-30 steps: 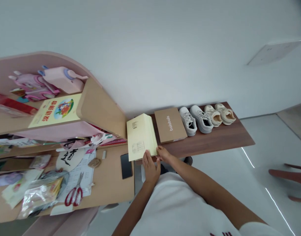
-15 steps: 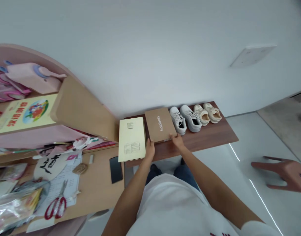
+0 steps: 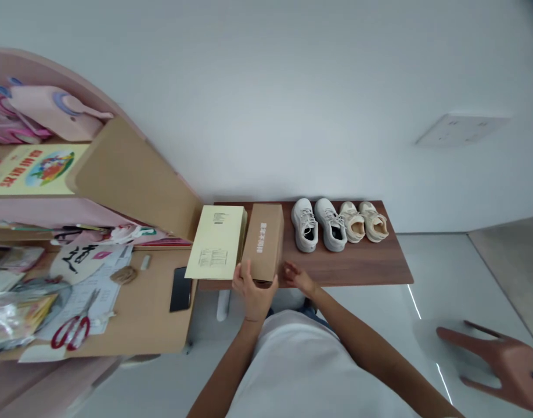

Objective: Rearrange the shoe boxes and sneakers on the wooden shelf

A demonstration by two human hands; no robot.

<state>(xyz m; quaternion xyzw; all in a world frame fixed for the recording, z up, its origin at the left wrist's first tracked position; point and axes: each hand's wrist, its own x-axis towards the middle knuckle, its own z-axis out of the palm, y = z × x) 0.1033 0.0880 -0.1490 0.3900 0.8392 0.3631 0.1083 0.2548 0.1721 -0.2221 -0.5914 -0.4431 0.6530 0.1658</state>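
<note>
A brown shoe box (image 3: 266, 238) stands on its long narrow side on the dark wooden bench, white characters on its upward face. My left hand (image 3: 255, 293) is at its near end, fingers at the left corner and thumb at the right, gripping it. Just right of the box, my right hand (image 3: 300, 278) hovers at the bench's front edge, fingers loosely bent and apart, holding nothing. A pale yellow stack that looks like books or folders (image 3: 216, 244) lies left of the box, close against it. White sneakers (image 3: 319, 225) and cream sneakers (image 3: 363, 222) sit farther right.
The wooden bench (image 3: 349, 270) runs along the wall. At left, a desk (image 3: 140, 319) carries a black phone (image 3: 180, 289), red-handled scissors (image 3: 74, 331), papers and plastic bags under a pink shelf. A reddish-brown stool (image 3: 506, 366) stands on the floor at right.
The shoe box has gone from lying flat to standing on its side, closer to the yellow stack. My left hand moved from the stack onto the box; my right hand came off the box.
</note>
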